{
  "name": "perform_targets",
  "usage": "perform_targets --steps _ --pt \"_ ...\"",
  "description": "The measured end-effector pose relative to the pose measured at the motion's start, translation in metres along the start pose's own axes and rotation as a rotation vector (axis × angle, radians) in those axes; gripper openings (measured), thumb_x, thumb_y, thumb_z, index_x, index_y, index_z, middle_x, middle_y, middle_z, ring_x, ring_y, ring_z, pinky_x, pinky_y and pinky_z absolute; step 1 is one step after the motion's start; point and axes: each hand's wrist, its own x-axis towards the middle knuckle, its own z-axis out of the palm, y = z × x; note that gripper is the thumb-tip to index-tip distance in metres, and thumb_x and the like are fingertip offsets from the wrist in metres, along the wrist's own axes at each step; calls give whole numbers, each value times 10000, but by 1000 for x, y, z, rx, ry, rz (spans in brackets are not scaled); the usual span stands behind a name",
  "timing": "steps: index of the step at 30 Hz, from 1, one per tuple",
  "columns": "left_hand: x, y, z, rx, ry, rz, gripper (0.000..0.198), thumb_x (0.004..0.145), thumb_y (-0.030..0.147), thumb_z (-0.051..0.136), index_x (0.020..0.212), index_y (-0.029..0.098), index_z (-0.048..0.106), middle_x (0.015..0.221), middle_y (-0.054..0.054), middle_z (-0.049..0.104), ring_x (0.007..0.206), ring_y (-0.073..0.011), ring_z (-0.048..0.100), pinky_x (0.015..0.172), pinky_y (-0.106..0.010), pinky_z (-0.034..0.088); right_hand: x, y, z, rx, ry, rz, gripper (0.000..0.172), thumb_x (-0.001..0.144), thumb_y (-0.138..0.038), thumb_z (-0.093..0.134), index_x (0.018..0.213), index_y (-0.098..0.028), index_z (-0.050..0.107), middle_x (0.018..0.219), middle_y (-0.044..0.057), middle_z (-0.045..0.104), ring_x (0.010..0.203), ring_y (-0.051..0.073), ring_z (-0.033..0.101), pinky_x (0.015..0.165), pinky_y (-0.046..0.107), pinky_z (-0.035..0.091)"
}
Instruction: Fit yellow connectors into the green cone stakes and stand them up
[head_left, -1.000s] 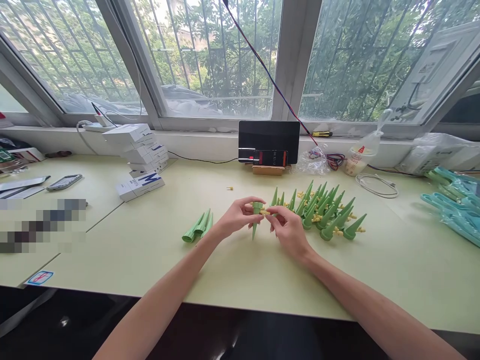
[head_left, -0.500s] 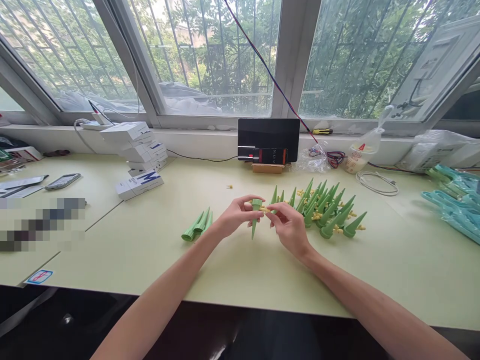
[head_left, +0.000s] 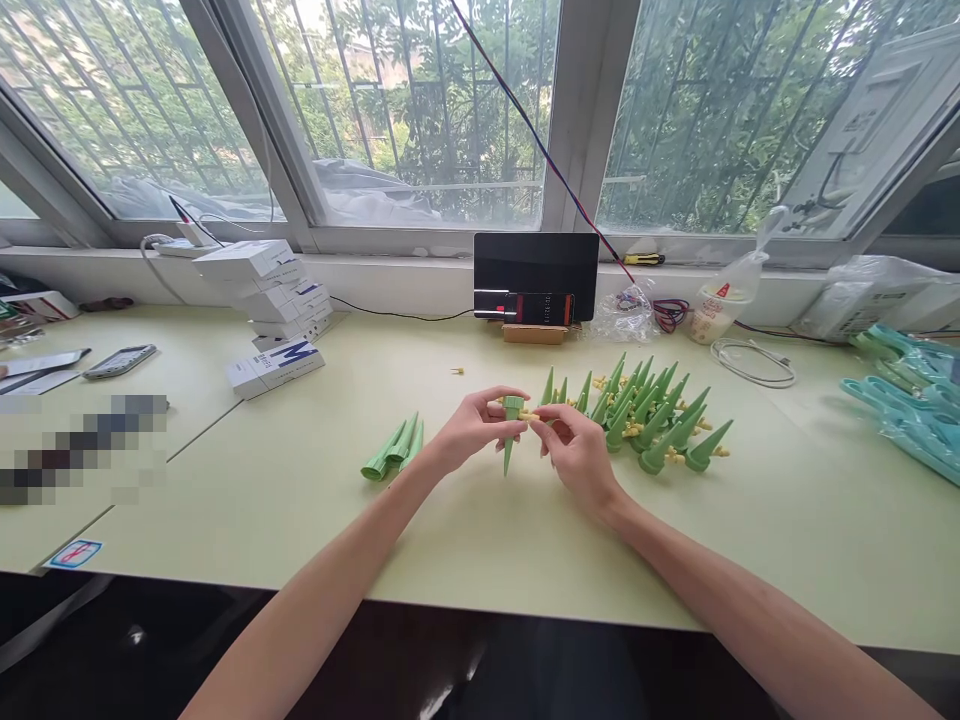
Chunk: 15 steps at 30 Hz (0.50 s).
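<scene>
My left hand (head_left: 480,425) is closed around the wide top of a green plastic spike (head_left: 513,408), whose tip points down above the table. My right hand (head_left: 577,450) pinches a small yellow valve piece (head_left: 529,416) at the side of that spike's top. Fingers partly hide where the two parts meet. Right of my hands stand many green spikes (head_left: 652,415) with yellow pieces on them, tips up. A few green cones (head_left: 394,447) without visible yellow parts lie left of my left hand. One loose yellow piece (head_left: 457,371) rests farther back.
A phone (head_left: 545,309) leans against a black tablet (head_left: 536,260) at the back. White boxes (head_left: 275,369) are stacked at the left. A bagged cup (head_left: 716,310), a white cable (head_left: 754,363) and teal plastic items (head_left: 907,400) are on the right.
Both hands keep nearly the same grip on the green spike and the yellow valve piece. The view has shifted very slightly; little else differs.
</scene>
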Motion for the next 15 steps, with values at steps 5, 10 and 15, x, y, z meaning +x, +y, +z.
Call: perform_targets --steps 5,10,15 --pt "-1 3 1 37 5 27 443 780 362 729 1176 191 624 724 -19 615 618 -122 552 534 -246 412 -1 -3 0 -3 0 16 262 904 -425 586 951 -177 657 833 59 688 547 140 565 516 271 478" --pt "-1 2 1 57 8 43 443 786 360 729 1178 184 625 719 -21 611 614 -120 552 535 -246 415 -1 -4 0 0 -3 18 279 905 -449 579 926 -180 650 801 56 681 554 147 567 514 274 478" --pt "-1 2 1 51 -3 28 453 776 360 738 1180 185 628 715 -22 615 640 -137 577 534 -250 414 -1 -4 0 1 -12 6 264 916 -437 568 897 -183 635 763 37 658 551 138 555 518 264 472"
